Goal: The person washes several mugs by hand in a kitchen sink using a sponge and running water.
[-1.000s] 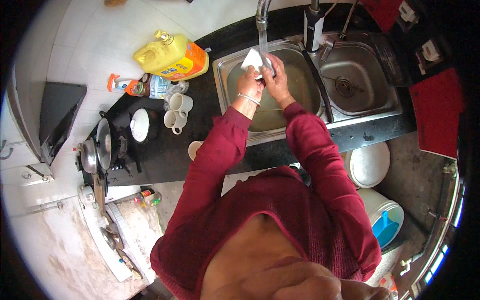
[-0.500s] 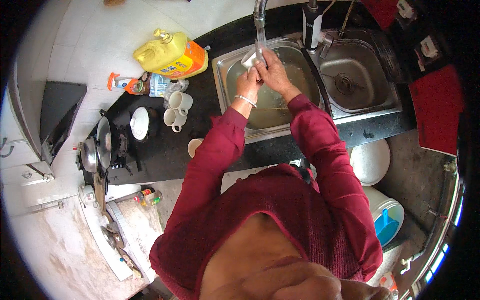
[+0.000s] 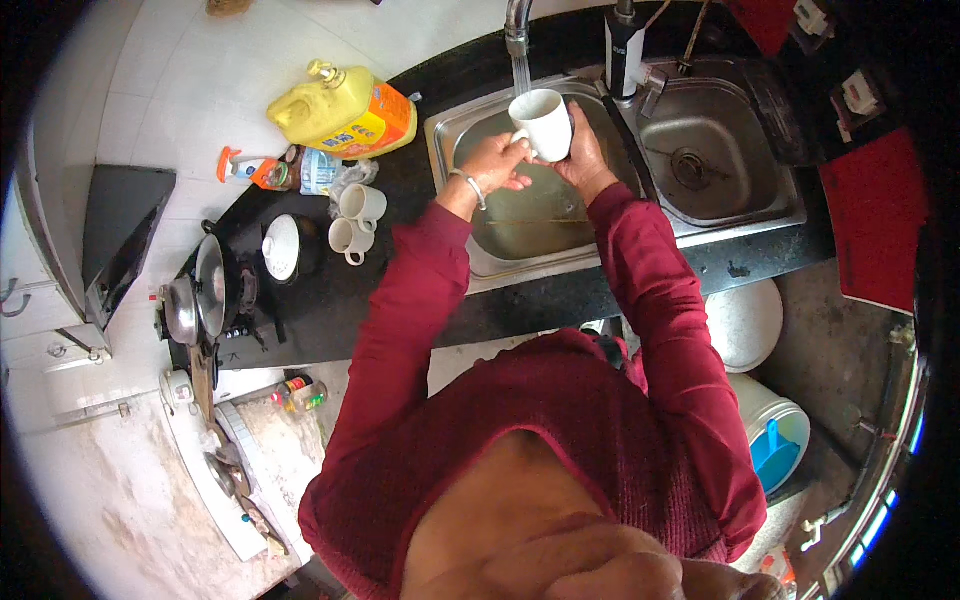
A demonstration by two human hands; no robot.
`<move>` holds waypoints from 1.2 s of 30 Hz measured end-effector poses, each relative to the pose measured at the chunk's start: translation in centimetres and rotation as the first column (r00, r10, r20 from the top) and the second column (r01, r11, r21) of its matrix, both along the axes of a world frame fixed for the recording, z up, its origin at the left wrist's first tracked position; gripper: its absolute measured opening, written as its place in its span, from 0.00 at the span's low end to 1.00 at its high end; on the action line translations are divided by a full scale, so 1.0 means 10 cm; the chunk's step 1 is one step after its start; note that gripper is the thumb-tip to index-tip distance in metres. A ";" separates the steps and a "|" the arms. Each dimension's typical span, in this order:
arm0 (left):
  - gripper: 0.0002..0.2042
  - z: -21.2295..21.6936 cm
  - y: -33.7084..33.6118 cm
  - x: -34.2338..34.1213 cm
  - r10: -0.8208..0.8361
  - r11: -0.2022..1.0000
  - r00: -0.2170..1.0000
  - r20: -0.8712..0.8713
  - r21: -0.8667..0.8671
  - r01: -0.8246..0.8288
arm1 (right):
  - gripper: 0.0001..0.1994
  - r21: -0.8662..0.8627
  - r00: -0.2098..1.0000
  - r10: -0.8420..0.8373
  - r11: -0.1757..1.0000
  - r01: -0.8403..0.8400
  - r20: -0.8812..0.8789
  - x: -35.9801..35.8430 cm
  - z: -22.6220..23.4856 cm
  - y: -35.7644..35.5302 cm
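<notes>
The big yellow jug (image 3: pixel 325 112) has an orange label (image 3: pixel 392 113) with writing on it. Two white cups (image 3: pixel 361 208) sit near it on the black tabletop (image 3: pixel 310 325). The white mug (image 3: pixel 545 122) is over the sink (image 3: pixel 482 268), near the tap (image 3: pixel 517 38). The left hand (image 3: pixel 494 164) pinches its handle (image 3: pixel 521 137); the right hand (image 3: pixel 587 153) has a wide grip around its side.

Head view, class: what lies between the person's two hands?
In the head view, a white mug lies between the left hand and the right hand, touching both.
</notes>
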State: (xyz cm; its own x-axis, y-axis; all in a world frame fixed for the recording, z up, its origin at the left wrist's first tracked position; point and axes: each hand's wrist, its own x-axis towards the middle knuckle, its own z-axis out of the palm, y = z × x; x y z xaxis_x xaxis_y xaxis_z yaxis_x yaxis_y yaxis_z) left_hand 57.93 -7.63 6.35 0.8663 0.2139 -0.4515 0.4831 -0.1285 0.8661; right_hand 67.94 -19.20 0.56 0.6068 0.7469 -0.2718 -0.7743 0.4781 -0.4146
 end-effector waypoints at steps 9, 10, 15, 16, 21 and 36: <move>0.18 -0.08 -0.05 -0.10 0.060 0.634 0.995 0.079 -0.773 0.023 | 0.19 -0.106 0.825 -0.207 0.946 0.305 0.525 0.27 -0.88 0.30; 0.17 -0.18 -0.09 -0.09 0.148 0.595 0.981 0.124 -0.803 0.012 | 0.20 -0.113 0.730 -0.159 0.944 0.309 0.664 0.38 -1.02 0.33; 0.13 -0.35 -0.01 -0.07 0.159 0.910 0.959 0.234 -0.412 -0.050 | 0.16 -0.163 0.734 0.072 0.985 0.054 0.675 0.60 -0.53 0.18; 0.12 -0.31 0.01 -0.06 0.121 0.963 0.960 0.251 -0.265 -0.052 | 0.13 -0.198 0.716 0.146 0.980 -0.011 0.683 0.61 -0.36 0.12; 0.09 -0.22 0.19 -0.07 -0.379 0.415 0.888 0.262 0.905 -0.089 | 0.19 -0.230 -0.104 0.269 0.930 0.286 0.958 0.18 0.22 0.05; 0.09 -0.23 0.24 -0.25 -0.489 0.390 0.831 0.264 0.919 -0.063 | 0.21 -0.636 0.402 0.582 0.772 0.001 0.707 0.19 0.03 0.41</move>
State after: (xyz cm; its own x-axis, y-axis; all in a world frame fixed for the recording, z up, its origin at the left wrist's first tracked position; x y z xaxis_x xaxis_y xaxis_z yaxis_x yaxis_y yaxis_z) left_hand 55.44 -5.24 4.03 0.9561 0.0124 0.2929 -0.0685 -0.9620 0.2642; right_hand 69.81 -15.08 0.85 0.4932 0.8602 -0.1298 0.0690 -0.1874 -0.9799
